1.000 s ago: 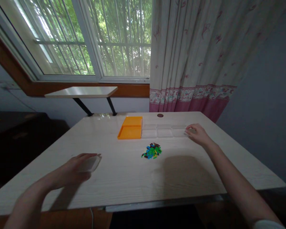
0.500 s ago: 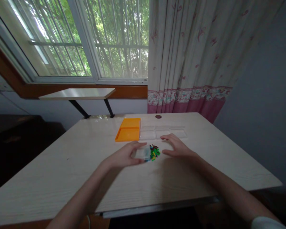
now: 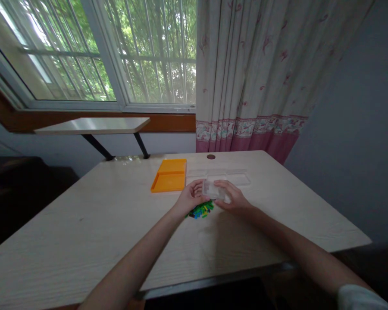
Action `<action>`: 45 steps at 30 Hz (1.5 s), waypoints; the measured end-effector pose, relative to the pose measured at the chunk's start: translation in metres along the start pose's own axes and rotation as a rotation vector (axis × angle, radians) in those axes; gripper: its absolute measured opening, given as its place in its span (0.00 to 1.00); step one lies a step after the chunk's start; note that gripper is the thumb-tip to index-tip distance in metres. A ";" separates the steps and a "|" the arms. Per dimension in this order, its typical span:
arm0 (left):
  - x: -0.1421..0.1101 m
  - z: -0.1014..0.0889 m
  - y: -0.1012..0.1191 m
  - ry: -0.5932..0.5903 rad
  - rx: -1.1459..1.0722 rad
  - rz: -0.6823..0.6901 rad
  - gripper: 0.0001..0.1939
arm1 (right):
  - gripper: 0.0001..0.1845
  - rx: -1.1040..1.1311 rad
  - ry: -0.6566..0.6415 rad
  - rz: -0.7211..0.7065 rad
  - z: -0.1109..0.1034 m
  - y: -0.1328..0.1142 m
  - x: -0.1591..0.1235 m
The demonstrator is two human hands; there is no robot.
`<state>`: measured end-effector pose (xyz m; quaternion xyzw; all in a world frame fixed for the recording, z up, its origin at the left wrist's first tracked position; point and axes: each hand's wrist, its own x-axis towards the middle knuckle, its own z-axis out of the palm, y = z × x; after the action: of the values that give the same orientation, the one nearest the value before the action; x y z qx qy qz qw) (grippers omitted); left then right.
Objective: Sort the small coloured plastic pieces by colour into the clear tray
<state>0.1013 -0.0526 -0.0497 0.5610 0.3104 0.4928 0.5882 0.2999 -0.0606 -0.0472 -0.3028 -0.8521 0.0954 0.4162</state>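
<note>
A small clear plastic box (image 3: 212, 190) is held tilted between my two hands, just above the table. My left hand (image 3: 191, 198) grips its left side, with the fingers curled behind and the thumb along the lower edge. On the box's right side, my right hand (image 3: 233, 198) is closed with fingers above and thumb below. Below the box and close to my left wrist lies a pile of small coloured pieces (image 3: 201, 210), mostly green with some blue, yellow and dark ones. They look like tiny building bricks, partly hidden by my left hand.
Behind my left hand lies an open orange plastic case (image 3: 170, 181). To its right, clear shallow trays (image 3: 241, 177) sit in a row, partly covered by my hands. A raised shelf (image 3: 97, 125) on black legs stands at the table's (image 3: 278, 206) back left, below the window.
My left hand has carried the clear box rightward and tipped it up off the coloured pieces, which now lie in a pile. My right hand, apart before, has closed on the box too.
</note>
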 end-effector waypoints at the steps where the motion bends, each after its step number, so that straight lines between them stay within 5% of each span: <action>1: 0.000 0.001 0.000 0.017 -0.016 -0.013 0.34 | 0.27 0.007 -0.005 0.006 0.000 -0.001 0.000; 12: -0.009 0.020 0.012 0.116 0.166 0.028 0.25 | 0.22 -0.272 -0.059 -0.097 0.008 -0.005 -0.002; 16: -0.011 0.021 0.013 0.091 0.184 0.030 0.26 | 0.21 -0.328 -0.036 -0.028 0.003 -0.001 -0.002; 20: -0.011 0.018 0.014 0.020 0.090 0.017 0.30 | 0.19 -0.175 0.018 0.102 -0.008 0.004 -0.001; 27: -0.009 0.007 0.012 -0.141 -0.107 -0.117 0.29 | 0.22 0.450 0.195 0.445 -0.006 0.010 0.003; 31: -0.008 0.004 0.010 -0.037 -0.171 -0.062 0.28 | 0.24 0.625 0.213 0.489 -0.003 0.014 0.006; 37: -0.006 0.003 0.012 0.134 -0.209 0.013 0.28 | 0.42 0.682 0.104 0.439 0.003 0.021 0.003; 45: -0.006 0.000 0.007 0.037 -0.023 0.027 0.29 | 0.40 0.515 0.095 0.394 -0.002 0.019 0.000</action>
<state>0.0979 -0.0593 -0.0439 0.5493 0.3079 0.5146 0.5819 0.3097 -0.0456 -0.0537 -0.3505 -0.7046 0.3723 0.4920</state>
